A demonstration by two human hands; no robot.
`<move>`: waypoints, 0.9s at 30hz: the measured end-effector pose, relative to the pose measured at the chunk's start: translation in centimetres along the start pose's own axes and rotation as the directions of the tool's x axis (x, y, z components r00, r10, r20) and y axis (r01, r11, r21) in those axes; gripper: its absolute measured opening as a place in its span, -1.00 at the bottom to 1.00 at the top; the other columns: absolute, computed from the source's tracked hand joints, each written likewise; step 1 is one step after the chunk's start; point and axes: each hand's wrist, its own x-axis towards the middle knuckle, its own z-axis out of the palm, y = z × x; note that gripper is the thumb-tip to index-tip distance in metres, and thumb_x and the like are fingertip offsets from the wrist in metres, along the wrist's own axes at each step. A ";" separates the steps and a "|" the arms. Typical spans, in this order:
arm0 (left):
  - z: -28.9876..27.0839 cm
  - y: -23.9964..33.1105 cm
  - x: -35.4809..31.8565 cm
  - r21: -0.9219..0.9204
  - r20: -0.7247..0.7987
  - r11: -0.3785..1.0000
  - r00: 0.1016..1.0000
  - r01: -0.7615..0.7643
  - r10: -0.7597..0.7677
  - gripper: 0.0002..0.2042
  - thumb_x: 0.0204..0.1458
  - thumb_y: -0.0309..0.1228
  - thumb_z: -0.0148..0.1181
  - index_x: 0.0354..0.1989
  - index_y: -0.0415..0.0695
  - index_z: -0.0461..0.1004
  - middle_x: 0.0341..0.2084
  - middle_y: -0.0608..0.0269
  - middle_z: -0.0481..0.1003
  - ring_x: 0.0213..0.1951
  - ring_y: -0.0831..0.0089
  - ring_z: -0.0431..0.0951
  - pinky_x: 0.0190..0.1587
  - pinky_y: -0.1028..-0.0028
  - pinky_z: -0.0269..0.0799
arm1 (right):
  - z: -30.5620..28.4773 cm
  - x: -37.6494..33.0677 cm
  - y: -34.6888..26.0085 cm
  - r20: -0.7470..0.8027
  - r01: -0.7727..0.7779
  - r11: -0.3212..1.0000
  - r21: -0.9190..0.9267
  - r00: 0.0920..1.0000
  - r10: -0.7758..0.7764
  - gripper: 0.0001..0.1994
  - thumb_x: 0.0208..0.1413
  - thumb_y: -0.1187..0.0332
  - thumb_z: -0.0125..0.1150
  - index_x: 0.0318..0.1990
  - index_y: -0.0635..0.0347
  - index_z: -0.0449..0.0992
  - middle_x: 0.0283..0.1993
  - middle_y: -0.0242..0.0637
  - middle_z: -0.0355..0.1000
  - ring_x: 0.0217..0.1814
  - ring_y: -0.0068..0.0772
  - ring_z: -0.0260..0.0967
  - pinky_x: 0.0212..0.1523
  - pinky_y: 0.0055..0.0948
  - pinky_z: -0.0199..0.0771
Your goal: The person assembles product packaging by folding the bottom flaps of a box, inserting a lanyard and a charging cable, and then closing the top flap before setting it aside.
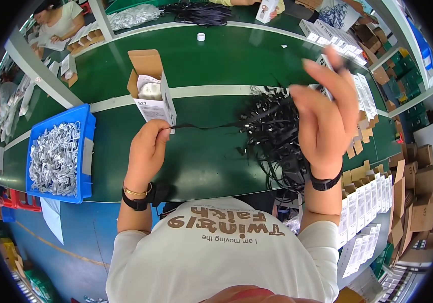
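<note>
My left hand (148,149) holds a small white carton (155,93) with its brown flap open and pinches one end of a thin black cord (201,125). The cord runs right across the green table (211,55) to a tangled pile of black cords (274,134). My right hand (327,108) is raised over that pile, fingers spread and blurred; whether it grips the cord I cannot tell. A pale packet shows inside the carton.
A blue bin (86,151) of white bagged items sits at the left. Flat white cartons (363,96) and brown cardboard pieces (418,197) lie stacked at the right. Other people work at the far side, near another black cord pile (198,12). A small white cap (201,36) lies on the table.
</note>
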 end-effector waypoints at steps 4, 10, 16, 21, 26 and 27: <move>0.4 0.0 1.3 -0.069 0.055 0.965 0.964 -0.255 0.259 -0.95 0.07 -0.56 0.06 -0.30 -0.19 0.37 -0.24 0.11 0.45 -0.19 0.24 0.45 -0.14 0.40 0.35 | 0.9 -0.5 -2.3 0.578 -0.565 0.649 0.509 0.783 0.228 -0.97 0.08 0.55 0.10 -0.32 0.28 0.44 -0.19 -0.15 0.44 0.03 -0.14 0.41 0.06 -0.28 0.38; 3.1 3.3 -0.3 -0.678 0.417 0.725 0.751 -0.119 0.513 -0.89 0.23 -0.43 -0.08 -0.28 -0.20 0.32 -0.17 0.12 0.44 -0.02 0.30 0.45 0.02 0.37 0.33 | 2.5 -0.5 -5.3 0.402 -0.401 0.316 0.860 0.913 0.066 -0.90 0.21 0.42 -0.01 -0.27 0.27 0.38 -0.10 -0.07 0.41 0.05 -0.04 0.38 0.12 -0.16 0.35; 2.1 -1.5 -1.7 -0.859 0.496 0.344 0.785 0.380 0.370 -0.82 0.25 -0.35 -0.09 -0.28 -0.22 0.27 -0.45 0.25 0.38 -0.37 0.43 0.49 0.00 0.27 0.38 | 0.8 -2.9 -0.3 -0.277 -0.217 0.732 0.646 0.826 0.490 -0.80 0.29 0.32 -0.13 -0.27 0.28 0.33 0.16 0.07 0.25 0.24 0.04 0.20 0.29 -0.13 0.14; -0.6 -1.5 -1.4 -0.711 0.429 0.657 0.895 0.253 0.120 -0.89 0.23 -0.42 -0.07 -0.28 -0.20 0.28 -0.55 0.33 0.33 -0.48 0.53 0.42 -0.27 0.45 0.44 | 0.9 -5.7 1.3 -0.156 -0.419 0.902 -0.103 0.903 0.401 -0.79 0.25 0.38 -0.07 -0.06 0.30 0.34 0.19 -0.04 0.26 0.21 -0.20 0.22 0.25 -0.27 0.14; 0.4 0.2 -1.4 -0.460 0.357 0.885 0.927 0.071 0.111 -0.94 0.18 -0.46 -0.01 -0.28 -0.17 0.31 -0.52 0.31 0.37 -0.47 0.52 0.45 -0.39 0.49 0.39 | 3.0 -5.6 -2.3 0.442 -0.788 0.601 0.137 0.592 0.674 -0.64 0.16 0.44 0.05 0.11 0.31 0.30 0.14 -0.11 0.31 0.15 -0.28 0.27 0.15 -0.33 0.22; 0.7 0.9 -1.7 -0.464 0.390 0.883 0.911 0.070 0.133 -0.95 0.16 -0.46 0.01 -0.29 -0.15 0.32 -0.52 0.29 0.39 -0.47 0.47 0.46 -0.40 0.45 0.37 | 4.3 -5.2 -4.5 0.451 -0.678 0.676 0.288 0.719 0.529 -0.64 0.14 0.46 0.06 0.10 0.31 0.32 0.08 -0.12 0.36 0.09 -0.29 0.32 0.11 -0.35 0.26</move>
